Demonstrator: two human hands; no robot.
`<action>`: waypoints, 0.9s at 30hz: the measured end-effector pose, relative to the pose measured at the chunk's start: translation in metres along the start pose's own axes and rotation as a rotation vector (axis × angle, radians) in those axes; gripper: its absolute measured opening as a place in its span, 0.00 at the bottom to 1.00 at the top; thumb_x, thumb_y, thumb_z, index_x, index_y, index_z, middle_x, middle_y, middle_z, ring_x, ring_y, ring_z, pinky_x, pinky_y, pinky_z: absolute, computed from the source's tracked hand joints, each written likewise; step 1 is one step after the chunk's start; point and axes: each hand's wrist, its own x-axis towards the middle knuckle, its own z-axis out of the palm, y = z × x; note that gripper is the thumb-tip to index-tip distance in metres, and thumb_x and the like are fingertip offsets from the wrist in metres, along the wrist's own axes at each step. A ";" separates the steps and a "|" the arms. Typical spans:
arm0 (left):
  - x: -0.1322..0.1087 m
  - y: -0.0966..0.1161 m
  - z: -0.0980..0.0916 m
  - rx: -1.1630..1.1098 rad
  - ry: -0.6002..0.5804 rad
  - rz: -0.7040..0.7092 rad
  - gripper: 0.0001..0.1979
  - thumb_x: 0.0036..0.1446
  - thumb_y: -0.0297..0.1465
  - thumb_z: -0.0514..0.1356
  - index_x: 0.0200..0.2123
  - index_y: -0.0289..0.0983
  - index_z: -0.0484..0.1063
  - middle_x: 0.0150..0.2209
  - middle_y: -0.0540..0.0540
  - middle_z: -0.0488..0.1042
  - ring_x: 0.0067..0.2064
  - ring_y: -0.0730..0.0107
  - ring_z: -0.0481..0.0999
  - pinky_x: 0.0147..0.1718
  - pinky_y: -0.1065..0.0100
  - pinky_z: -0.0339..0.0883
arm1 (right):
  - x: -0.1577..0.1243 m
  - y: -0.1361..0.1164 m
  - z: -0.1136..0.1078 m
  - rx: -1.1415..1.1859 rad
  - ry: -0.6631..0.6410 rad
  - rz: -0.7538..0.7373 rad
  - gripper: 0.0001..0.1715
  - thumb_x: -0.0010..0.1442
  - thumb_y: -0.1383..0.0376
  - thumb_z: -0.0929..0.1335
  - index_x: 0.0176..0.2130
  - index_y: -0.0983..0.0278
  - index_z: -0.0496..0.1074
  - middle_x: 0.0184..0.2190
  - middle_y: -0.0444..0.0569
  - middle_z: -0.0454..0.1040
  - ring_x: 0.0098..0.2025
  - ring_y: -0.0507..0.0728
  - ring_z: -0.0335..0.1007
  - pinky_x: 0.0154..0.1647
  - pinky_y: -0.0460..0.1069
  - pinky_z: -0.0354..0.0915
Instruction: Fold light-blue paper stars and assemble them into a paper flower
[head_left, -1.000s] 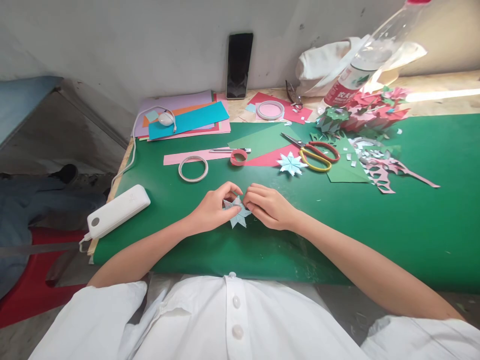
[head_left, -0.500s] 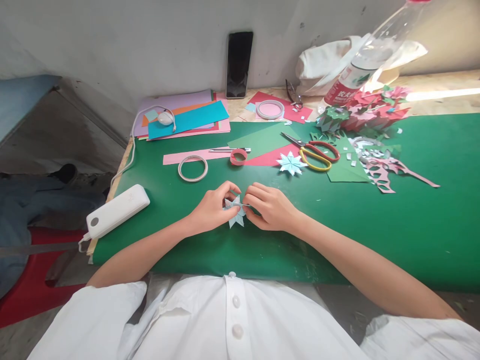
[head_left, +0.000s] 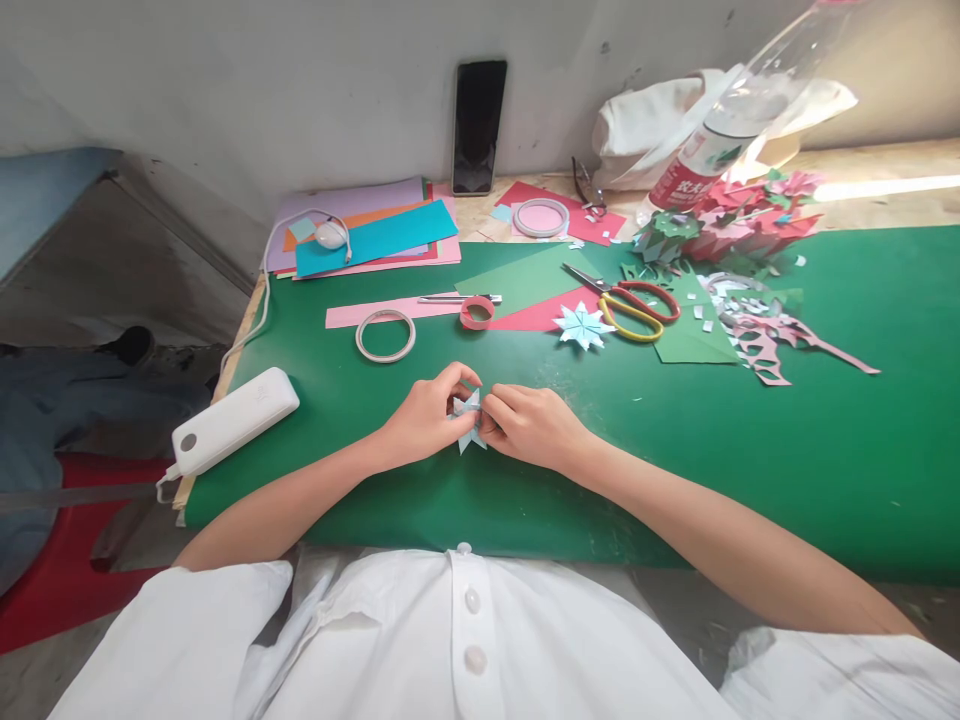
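Observation:
A light blue folded paper star (head_left: 470,437) is held over the green mat, partly covered by my fingers. My left hand (head_left: 424,418) grips it from the left, thumb on top and fingers curled behind. From the right, my right hand (head_left: 534,425) pinches at the star's right side, its fingers closed together; the points there are hidden. A second light blue paper star (head_left: 582,326) lies flat beyond my right hand, beside the scissors (head_left: 634,310) with one red and one yellow handle. A roll of tape (head_left: 385,336) lies beyond my left hand.
A white power bank (head_left: 236,422) with a cable sits at the left edge. Coloured paper sheets (head_left: 390,238), a pink paper ring (head_left: 477,314) and a phone (head_left: 478,128) are toward the wall. At right are a plastic bottle (head_left: 690,165), paper flowers (head_left: 727,225) and pink scraps (head_left: 765,345).
My right hand has shifted slightly left and closed in on the star, covering more of its right side. A thin strip seen between the hands earlier is now hidden. My left hand is nearly still.

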 end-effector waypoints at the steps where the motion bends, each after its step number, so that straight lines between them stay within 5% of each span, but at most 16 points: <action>1: 0.000 0.000 0.000 -0.007 0.002 -0.002 0.13 0.52 0.30 0.58 0.43 0.40 0.65 0.34 0.52 0.77 0.30 0.74 0.70 0.31 0.72 0.64 | 0.000 0.001 0.000 -0.001 -0.001 -0.008 0.13 0.62 0.71 0.61 0.25 0.64 0.61 0.20 0.42 0.60 0.23 0.49 0.54 0.23 0.47 0.45; 11: 0.001 -0.001 -0.004 -0.043 0.076 0.018 0.13 0.54 0.33 0.60 0.43 0.40 0.67 0.35 0.51 0.77 0.36 0.72 0.74 0.34 0.71 0.66 | 0.007 0.009 -0.008 -0.015 0.087 -0.018 0.08 0.65 0.67 0.65 0.32 0.63 0.65 0.25 0.44 0.65 0.27 0.51 0.56 0.25 0.47 0.49; 17: 0.000 -0.002 -0.003 -0.036 0.067 0.011 0.13 0.54 0.33 0.60 0.44 0.40 0.66 0.36 0.51 0.78 0.35 0.72 0.74 0.33 0.71 0.65 | 0.011 0.012 -0.012 -0.147 0.080 -0.076 0.13 0.63 0.67 0.66 0.26 0.63 0.63 0.22 0.43 0.60 0.26 0.52 0.50 0.26 0.48 0.47; 27: -0.003 0.004 -0.005 -0.017 0.041 0.032 0.13 0.54 0.32 0.60 0.44 0.40 0.66 0.35 0.52 0.76 0.36 0.73 0.73 0.36 0.71 0.65 | 0.005 0.016 -0.006 0.134 0.007 -0.038 0.11 0.64 0.72 0.62 0.29 0.63 0.64 0.22 0.43 0.64 0.26 0.51 0.55 0.24 0.48 0.48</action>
